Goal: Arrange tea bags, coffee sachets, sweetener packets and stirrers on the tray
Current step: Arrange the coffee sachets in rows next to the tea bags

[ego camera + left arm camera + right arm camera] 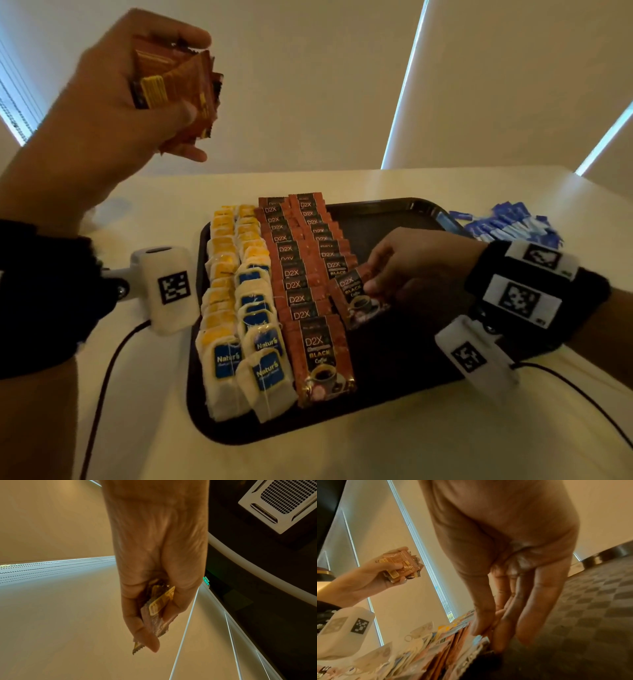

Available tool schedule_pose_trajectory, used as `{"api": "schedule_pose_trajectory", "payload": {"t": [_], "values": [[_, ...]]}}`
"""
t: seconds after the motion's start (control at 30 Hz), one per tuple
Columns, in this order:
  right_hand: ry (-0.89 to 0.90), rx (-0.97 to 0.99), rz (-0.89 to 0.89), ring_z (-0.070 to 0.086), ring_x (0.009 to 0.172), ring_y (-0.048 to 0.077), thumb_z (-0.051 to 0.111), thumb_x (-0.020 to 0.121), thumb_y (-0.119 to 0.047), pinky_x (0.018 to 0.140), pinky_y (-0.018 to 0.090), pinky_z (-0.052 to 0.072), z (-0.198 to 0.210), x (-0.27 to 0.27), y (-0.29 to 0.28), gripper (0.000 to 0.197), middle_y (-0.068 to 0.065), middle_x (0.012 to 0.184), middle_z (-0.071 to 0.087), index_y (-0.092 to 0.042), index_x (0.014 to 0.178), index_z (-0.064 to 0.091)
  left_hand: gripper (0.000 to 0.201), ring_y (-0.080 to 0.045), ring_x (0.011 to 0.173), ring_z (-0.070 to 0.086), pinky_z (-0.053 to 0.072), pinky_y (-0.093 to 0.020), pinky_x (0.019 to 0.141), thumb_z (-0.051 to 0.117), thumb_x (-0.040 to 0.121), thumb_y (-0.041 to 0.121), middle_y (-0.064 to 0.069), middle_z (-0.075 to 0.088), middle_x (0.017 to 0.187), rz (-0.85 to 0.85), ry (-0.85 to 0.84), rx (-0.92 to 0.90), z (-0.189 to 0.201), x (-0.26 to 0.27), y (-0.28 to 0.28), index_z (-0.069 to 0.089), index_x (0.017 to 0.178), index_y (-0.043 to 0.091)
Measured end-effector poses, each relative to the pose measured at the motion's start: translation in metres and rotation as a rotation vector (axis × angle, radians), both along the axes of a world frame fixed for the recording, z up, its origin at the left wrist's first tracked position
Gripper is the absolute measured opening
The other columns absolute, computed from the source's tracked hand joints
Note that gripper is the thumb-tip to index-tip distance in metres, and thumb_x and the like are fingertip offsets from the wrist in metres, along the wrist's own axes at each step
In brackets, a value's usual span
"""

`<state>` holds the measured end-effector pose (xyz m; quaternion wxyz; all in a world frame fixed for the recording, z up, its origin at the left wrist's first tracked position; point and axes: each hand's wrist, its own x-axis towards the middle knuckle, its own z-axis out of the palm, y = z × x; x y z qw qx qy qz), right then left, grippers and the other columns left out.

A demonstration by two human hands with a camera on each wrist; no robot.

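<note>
A black tray (394,212) lies on the cream table. On its left side run two overlapping rows of tea bags (239,308), and beside them two rows of brown coffee sachets (301,270). My left hand (137,92) is raised high above the table's left and grips a bunch of coffee sachets (178,89), also seen as a bunch of sachets (159,609) in the left wrist view. My right hand (404,274) is low over the tray and pinches one coffee sachet (356,298) at the near end of the second coffee row.
A heap of blue sweetener packets (510,226) lies on the table beyond the tray's right edge. The right half of the tray (411,342) is bare. Black cables (102,394) run from both wrist cameras over the table's near part.
</note>
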<state>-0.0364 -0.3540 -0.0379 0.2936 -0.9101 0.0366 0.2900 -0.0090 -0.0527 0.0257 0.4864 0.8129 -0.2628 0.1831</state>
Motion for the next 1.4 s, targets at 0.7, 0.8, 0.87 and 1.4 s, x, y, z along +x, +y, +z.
{"api": "schedule_pose_trajectory", "payload": {"t": [0.7, 0.8, 0.87, 1.4], "values": [[-0.008, -0.135, 0.067, 0.066, 0.055, 0.004, 0.069, 0.081, -0.012, 0.05, 0.018, 0.051, 0.001, 0.014, 0.023, 0.02, -0.001, 0.07, 0.069, -0.006, 0.099, 0.063, 0.058, -0.024, 0.106, 0.063, 0.06, -0.042, 0.07, 0.053, 0.089, -0.006, -0.002, 0.05, 0.134, -0.003, 0.005, 0.024, 0.003, -0.009, -0.004, 0.046, 0.123, 0.04], [-0.035, -0.159, 0.089, 0.065, 0.056, 0.004, 0.069, 0.081, -0.013, 0.05, 0.016, 0.051, 0.001, 0.014, 0.025, 0.017, -0.001, 0.072, 0.068, -0.006, 0.096, 0.064, 0.056, -0.021, 0.103, 0.064, 0.061, -0.036, 0.067, 0.053, 0.089, -0.006, 0.001, 0.051, 0.131, -0.005, 0.01, 0.02, 0.003, -0.012, -0.006, 0.045, 0.122, 0.039], [-0.063, -0.167, 0.102, 0.064, 0.056, 0.003, 0.069, 0.081, -0.014, 0.05, 0.015, 0.051, 0.002, 0.012, 0.025, 0.011, -0.003, 0.07, 0.067, -0.008, 0.089, 0.064, 0.055, -0.019, 0.101, 0.064, 0.06, -0.031, 0.066, 0.054, 0.089, -0.006, 0.003, 0.05, 0.129, -0.002, 0.021, 0.014, 0.003, -0.013, -0.007, 0.045, 0.122, 0.037], [-0.175, 0.667, -0.042, 0.072, 0.081, 0.022, 0.04, 0.083, -0.065, 0.069, 0.031, 0.059, 0.076, -0.017, 0.079, 0.069, 0.015, 0.087, 0.073, -0.002, 0.101, 0.062, 0.039, -0.005, 0.068, 0.068, 0.051, -0.015, 0.05, 0.071, 0.08, 0.005, 0.013, 0.066, 0.081, -0.186, 0.126, 0.123, -0.002, -0.02, -0.046, 0.053, 0.101, 0.032]]}}
